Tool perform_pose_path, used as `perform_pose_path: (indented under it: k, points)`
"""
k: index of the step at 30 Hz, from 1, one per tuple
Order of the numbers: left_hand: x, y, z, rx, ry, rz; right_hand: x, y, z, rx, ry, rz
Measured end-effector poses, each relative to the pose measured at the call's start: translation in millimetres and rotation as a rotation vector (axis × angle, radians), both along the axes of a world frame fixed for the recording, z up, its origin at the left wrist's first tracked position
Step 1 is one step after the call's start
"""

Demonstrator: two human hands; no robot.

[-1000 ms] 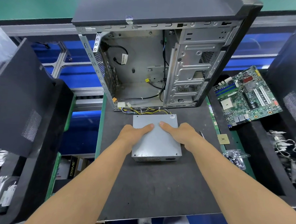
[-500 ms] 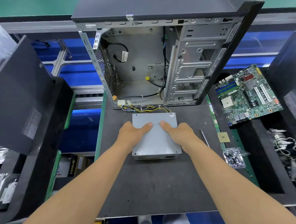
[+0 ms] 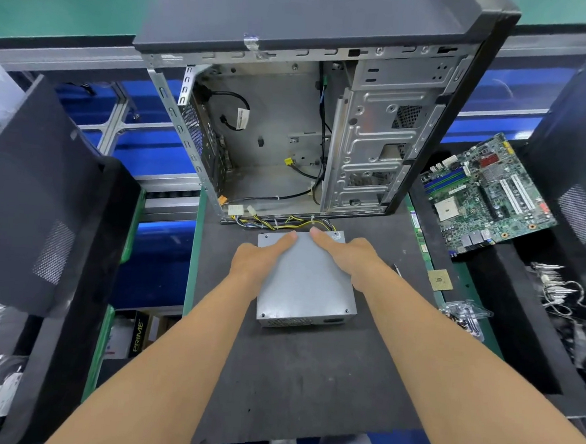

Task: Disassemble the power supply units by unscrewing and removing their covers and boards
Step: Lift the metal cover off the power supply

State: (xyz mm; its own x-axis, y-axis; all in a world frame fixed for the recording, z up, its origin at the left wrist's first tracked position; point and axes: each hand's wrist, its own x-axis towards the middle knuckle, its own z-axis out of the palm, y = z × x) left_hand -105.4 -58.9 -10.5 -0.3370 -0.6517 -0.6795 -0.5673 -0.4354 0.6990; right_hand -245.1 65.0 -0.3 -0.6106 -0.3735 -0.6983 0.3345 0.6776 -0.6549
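Observation:
A grey metal power supply unit [image 3: 306, 291] lies flat on the dark work mat [image 3: 292, 376], its vented end towards me. My left hand [image 3: 258, 264] rests on its left top side with straight fingers reaching the far edge. My right hand [image 3: 348, 256] lies on the right top side the same way. A bundle of yellow and black wires [image 3: 284, 223] runs from the unit's far end towards the open computer case [image 3: 289, 146] standing just behind it.
A green motherboard [image 3: 485, 196] lies to the right in a black tray. A CPU chip [image 3: 439, 280], a slim screwdriver [image 3: 396, 269] and a clear plastic bag of screws [image 3: 464, 314] lie on the mat's right edge. Black case panels [image 3: 29, 198] lean at the left.
Both hands have slid a little further along the unit's top, fingertips now at its far edge. The unit itself has stayed put.

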Motion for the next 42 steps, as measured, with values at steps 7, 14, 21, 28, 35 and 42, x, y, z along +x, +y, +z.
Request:
perform_pose_path:
  k: [7,14,21,28,35,42]
  points:
    - [-3,-6,1,-0.008,-0.017,0.002,-10,-3,-2,0.068,0.062,0.089]
    - [-5,-9,14,0.041,-0.007,-0.004,-12,-5,-2,0.078,0.06,0.094]
    - [-1,-9,17,0.069,0.01,-0.02,-11,-6,-5,0.035,0.043,0.068]
    - [23,-18,13,-0.119,-0.036,-0.206,-12,20,-3,-0.053,-0.031,0.112]
    - [7,4,35,-0.971,-0.069,-1.094,21,56,-6,-0.066,0.072,0.075]
    - [3,11,29,-1.01,-0.26,-1.513,49,89,-13,-0.14,-0.022,0.006]
